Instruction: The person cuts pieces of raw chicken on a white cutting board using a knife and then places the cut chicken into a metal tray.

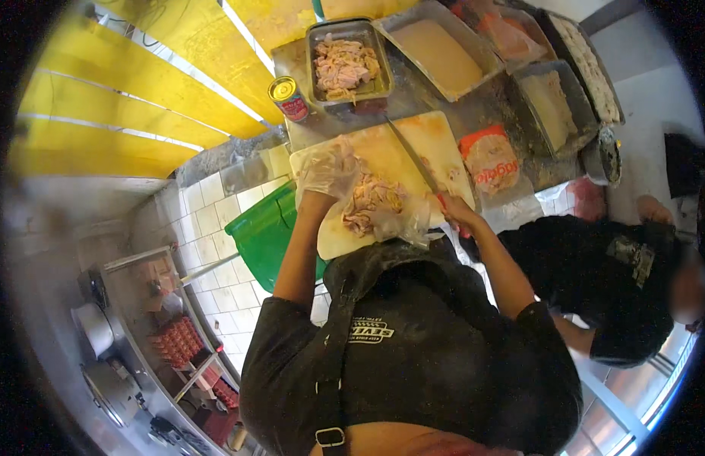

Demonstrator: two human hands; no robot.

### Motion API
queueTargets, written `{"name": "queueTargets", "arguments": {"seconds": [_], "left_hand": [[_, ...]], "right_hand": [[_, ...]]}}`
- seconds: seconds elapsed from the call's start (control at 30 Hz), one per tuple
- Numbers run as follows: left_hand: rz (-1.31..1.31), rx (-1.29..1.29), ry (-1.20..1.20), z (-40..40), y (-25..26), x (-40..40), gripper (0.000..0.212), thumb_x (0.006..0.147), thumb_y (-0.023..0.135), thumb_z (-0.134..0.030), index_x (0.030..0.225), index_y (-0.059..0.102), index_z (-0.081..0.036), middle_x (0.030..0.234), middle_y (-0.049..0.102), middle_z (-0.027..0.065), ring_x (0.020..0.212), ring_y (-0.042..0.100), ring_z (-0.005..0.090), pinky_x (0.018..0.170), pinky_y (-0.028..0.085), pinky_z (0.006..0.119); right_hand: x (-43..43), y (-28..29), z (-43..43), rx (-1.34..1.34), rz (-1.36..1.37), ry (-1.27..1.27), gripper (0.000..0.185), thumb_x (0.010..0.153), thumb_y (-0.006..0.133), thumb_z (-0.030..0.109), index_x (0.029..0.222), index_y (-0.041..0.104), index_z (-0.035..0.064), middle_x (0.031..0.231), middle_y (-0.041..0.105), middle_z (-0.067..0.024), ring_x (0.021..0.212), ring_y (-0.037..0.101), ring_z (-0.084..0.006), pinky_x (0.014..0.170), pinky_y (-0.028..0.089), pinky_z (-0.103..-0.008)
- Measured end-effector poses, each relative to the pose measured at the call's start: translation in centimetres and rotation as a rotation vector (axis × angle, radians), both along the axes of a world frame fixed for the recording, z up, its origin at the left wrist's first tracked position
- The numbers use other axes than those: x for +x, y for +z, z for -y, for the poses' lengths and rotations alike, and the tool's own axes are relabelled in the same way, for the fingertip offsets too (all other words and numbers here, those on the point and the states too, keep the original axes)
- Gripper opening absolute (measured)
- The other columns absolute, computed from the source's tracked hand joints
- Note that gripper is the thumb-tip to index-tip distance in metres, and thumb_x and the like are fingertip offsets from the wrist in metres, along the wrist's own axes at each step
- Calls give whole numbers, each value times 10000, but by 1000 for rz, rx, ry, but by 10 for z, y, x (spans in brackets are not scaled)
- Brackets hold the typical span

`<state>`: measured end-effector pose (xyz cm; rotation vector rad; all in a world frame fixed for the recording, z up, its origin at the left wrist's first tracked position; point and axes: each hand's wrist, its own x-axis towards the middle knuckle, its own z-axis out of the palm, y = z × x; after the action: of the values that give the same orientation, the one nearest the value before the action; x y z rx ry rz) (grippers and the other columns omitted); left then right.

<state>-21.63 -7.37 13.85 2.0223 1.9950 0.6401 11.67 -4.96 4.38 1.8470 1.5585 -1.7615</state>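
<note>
My left hand [328, 170], in a clear plastic glove, is over the left part of a white cutting board [443, 134]. Its fingers are by a pale bit of meat; whether they grip it is unclear. My bare right hand [462, 215] is closed around the red handle of a long knife [414, 157], whose blade lies across the board, tip pointing away from me. Between my hands sits a heap of shredded or cut meat [372, 199], with a crumpled clear plastic bag [415, 225] at the near edge. Beyond the board, a metal tray [386, 85] holds more cut meat.
A tin can [288, 100] stands left of the tray. Right of the board lies a red-and-clear plastic packet [489, 159]. Containers of pale contents [438, 54] [549, 108] stand farther back. A green bin [267, 239] is below left. A person in black [592, 279] is close at right.
</note>
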Motion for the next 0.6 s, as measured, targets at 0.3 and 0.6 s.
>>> {"name": "queueTargets", "arguments": {"seconds": [0.3,0.6], "left_hand": [[-481,-151,-113,-17,-63,103,617,864,285,-466,1370,305,-113,1429,193,216,1308,195,393,1051,123,536],[-62,-5,-270,-31,-169,239,528,807,461,-318,1286,410,-103,1371,296,202,1254,250,433,1006,177,578]], "right_hand": [[116,17,70,704,257,159,240,894,445,236,901,490,0,577,502,-136,502,519,-277,446,402,-385],[124,-8,133,753,324,-50,267,883,443,228,787,525,-8,571,534,-187,602,568,-365,539,407,-487]]}}
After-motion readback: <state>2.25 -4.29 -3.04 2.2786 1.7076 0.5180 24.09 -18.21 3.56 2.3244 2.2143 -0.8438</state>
